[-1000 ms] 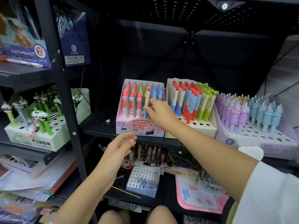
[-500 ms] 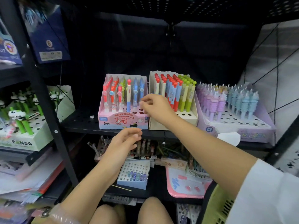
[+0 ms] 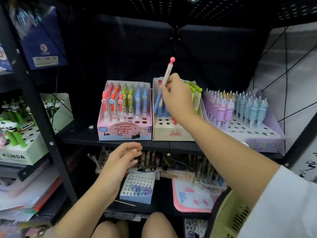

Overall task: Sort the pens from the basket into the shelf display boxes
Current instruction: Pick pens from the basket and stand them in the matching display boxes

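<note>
My right hand pinches a slim white plastic pen with a round pink knob on top, thumb and fingers curled round its lower barrel. The pen tilts slightly to the right, and its knob rises well above the beige cardboard display box with red handwriting "4元" on its front. That box has a flat top punched with round holes; blue and red pens stand in it behind my hand, and green-capped ones at its right side.

My left hand hovers lower, in front of the black metal shelf edge, fingers loosely curled and a little apart, holding nothing.

Just left of the beige box, touching it, stands a glossy pink cardboard box printed "Retractable eraser", marked "5元" in red, with red, green and blue sticks in rows and several bare holes in front. To the right, a lilac box of knobbly pastel pens carries blurred lettering. Far left, a white-and-green box reads "PANDA". The ribbed yellow-green plastic basket sits at the lower right by my white sleeve.
</note>
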{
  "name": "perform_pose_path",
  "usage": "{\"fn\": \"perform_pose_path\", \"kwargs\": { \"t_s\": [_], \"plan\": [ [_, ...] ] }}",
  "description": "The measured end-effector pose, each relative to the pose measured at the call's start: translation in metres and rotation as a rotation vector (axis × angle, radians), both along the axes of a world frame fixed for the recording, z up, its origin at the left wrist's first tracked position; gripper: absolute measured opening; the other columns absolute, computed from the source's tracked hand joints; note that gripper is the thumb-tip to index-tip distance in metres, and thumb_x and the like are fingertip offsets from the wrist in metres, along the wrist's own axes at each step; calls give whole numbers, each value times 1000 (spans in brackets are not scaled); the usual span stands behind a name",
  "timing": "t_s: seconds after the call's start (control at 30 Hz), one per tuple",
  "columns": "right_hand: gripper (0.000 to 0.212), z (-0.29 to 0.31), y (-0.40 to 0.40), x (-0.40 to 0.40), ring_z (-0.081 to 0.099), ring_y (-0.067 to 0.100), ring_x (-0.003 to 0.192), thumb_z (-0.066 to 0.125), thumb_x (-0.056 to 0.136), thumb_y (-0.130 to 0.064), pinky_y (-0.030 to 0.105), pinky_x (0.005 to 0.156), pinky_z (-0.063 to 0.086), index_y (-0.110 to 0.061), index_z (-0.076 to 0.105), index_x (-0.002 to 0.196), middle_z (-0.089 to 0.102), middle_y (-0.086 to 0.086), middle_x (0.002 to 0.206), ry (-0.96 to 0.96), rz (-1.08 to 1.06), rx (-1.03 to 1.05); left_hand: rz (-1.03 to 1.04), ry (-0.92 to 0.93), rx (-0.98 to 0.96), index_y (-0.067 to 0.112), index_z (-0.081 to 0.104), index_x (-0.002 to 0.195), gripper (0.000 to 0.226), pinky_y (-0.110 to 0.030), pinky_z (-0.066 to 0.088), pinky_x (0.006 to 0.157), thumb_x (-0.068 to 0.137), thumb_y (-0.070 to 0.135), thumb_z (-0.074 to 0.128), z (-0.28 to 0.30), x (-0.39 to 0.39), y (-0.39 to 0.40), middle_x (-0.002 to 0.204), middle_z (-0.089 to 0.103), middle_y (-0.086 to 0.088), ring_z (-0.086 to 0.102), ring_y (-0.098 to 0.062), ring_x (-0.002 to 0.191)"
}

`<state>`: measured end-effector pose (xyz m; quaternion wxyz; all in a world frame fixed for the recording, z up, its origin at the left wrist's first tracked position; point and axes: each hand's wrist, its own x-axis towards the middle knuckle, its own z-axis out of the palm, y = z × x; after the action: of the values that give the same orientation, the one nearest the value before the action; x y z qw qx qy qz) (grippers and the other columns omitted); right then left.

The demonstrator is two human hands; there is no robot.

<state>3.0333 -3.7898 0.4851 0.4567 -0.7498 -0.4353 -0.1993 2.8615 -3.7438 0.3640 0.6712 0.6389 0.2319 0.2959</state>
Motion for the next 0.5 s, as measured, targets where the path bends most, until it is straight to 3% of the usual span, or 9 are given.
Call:
{"fn": "perform_pose_path", "kwargs": {
  "t_s": [0.1,0.2,0.3,0.5],
  "plan": [
    [18,-7,-8,7,57,26,77,50,95,-17,44,73,50,-1,51,105,57,8,83,-82,-76,-227,-12,0,-23,19,65,99,23,-24,48,85,95,8,46,0,1,-6,106,69,2,64,-8,101],
    [21,-10,-7,5,61,33,85,49,96,-16,47,76,50,1,51,109,63,18,94,-66,-75,-258,-6,-5,-22,18,65,99,22,-24,48,86,95,7,46,1,-3,-8,106,69,1,64,-8,101],
    [23,-11,-3,7,62,33,83,48,96,-15,42,71,50,2,50,112,64,19,93,-55,-89,-244,6,-8,-17,19,66,99,22,-25,48,87,94,8,48,2,-11,-6,107,68,1,63,-8,102],
    [22,-36,6,5,60,37,92,45,97,-14,32,65,40,4,52,109,62,22,101,27,-156,-486,0,-26,-4,20,67,98,20,-25,48,86,90,9,53,5,-20,-7,105,69,2,63,-10,103]
  ]
}}
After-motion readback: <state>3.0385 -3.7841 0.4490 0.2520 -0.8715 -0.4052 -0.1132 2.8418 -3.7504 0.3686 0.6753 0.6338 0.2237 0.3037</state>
